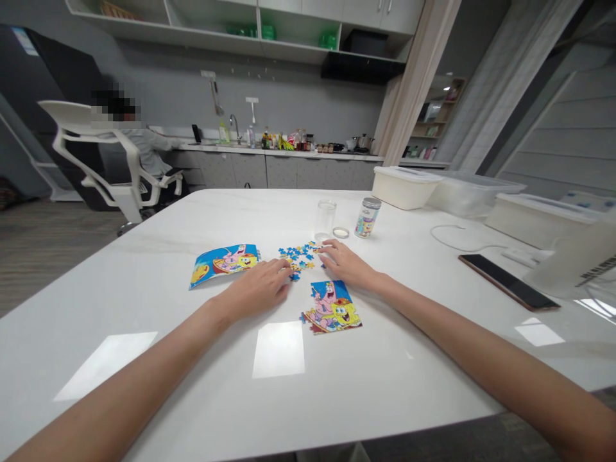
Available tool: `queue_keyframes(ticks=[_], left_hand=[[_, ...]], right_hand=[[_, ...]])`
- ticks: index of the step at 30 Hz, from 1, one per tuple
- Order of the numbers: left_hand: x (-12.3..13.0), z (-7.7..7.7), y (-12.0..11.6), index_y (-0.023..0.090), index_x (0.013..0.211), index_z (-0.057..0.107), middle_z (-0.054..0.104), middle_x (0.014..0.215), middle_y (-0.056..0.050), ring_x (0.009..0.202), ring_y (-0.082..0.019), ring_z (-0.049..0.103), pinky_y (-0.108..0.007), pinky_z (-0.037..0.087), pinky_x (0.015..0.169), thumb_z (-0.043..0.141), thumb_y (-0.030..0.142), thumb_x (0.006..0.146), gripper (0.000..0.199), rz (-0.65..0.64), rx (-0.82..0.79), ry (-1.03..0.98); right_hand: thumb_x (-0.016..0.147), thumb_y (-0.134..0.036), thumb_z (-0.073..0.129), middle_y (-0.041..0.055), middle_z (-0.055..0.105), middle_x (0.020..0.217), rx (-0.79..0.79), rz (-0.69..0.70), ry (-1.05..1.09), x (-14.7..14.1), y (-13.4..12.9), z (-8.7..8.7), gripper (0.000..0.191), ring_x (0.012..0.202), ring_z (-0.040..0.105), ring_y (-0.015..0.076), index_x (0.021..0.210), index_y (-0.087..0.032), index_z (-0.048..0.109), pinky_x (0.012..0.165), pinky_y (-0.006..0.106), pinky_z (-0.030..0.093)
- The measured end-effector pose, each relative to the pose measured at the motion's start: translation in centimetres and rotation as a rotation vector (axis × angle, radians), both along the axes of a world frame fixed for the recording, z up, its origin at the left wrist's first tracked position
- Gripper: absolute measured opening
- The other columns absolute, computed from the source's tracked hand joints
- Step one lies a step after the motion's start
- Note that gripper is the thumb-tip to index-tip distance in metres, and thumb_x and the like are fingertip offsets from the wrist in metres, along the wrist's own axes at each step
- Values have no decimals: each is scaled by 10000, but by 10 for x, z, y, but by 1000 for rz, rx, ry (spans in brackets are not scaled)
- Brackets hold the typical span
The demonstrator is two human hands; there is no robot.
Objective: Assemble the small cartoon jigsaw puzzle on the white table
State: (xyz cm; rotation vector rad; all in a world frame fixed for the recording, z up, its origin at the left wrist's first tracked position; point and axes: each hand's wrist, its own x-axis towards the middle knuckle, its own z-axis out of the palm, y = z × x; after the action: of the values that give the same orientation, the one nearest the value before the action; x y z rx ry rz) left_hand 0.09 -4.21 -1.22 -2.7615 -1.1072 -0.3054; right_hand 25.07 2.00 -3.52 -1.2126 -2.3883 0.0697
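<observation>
Left hand: open, seemingly empty, at 7 o'clock of the loose jigsaw pieces.
Right hand: open, seemingly empty, at 3 o'clock.
Risk: a brushing finger could scatter pieces (they lie unjoined) toward the assembled puzzle at 5 o'clock.

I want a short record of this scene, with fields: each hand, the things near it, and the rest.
left hand: open, fingers at loose puzzle pieces
right hand: open, fingers at the same pieces
near hands: assembled puzzle, printed picture
rest: jar, glass, phone, seated person
</observation>
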Motion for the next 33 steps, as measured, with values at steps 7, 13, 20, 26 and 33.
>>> queue_keyframes(ticks=[7,13,20,26,33], left_hand=[[-2,-4,2,170,1084,583,627,1169,-107,981,-218,609,-367,463,873,401,180,915,249,-46,10,19],[-4,-10,4,174,1131,580,618,1195,-90,998,-201,599,-347,470,863,397,157,919,280,-116,63,57],[-3,-7,3,174,1133,562,612,1191,-86,976,-202,603,-355,479,863,415,130,907,273,-95,32,39],[-3,-6,3,163,1142,542,597,1194,-96,958,-210,605,-362,484,848,409,118,902,279,-81,14,50],[-5,-9,6,168,1143,538,589,1191,-101,979,-222,602,-379,483,860,397,120,893,291,-87,-10,35]], right_hand=[[972,-259,387,107,641,1218,-114,45,-99,-3,20,12,302,1202,544,219,1097,-174,648,1036,384,390],[866,-130,486,96,663,1126,-64,63,12,12,13,5,219,1077,589,208,1001,-159,655,986,363,420],[850,-88,481,99,671,1070,-1,64,28,17,9,-1,227,1014,593,207,969,-144,666,955,354,434],[829,-76,495,127,675,1088,2,21,17,13,3,2,217,1031,599,226,945,-128,670,948,366,444],[860,-117,491,125,691,1117,9,34,3,13,4,1,260,1063,607,233,1008,-131,704,977,384,439]])
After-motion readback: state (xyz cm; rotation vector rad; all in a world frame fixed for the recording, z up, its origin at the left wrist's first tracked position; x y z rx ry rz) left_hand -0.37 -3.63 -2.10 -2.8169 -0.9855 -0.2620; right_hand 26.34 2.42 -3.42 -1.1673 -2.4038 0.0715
